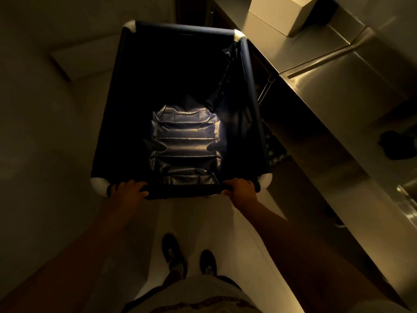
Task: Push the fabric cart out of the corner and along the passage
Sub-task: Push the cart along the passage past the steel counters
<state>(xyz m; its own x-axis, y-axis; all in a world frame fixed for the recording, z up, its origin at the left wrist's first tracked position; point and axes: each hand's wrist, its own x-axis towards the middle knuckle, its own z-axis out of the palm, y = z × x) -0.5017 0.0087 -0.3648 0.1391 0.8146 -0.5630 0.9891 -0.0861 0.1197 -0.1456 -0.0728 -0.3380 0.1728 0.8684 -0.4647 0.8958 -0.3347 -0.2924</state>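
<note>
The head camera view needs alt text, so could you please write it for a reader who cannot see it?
Seen from above, a person's left hand and right hand grip the near rail of an empty dark fabric cart. A steel counter runs along its right, holding a cardboard box.

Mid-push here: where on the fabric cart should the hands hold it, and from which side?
Hold the fabric cart by its near top rail, from the person's side. That padded bar runs level across the body between two white corner caps, and the fabric walls look too slack to push on. The left hand and right hand already grip it, spread toward each end, which should help steering.
</note>
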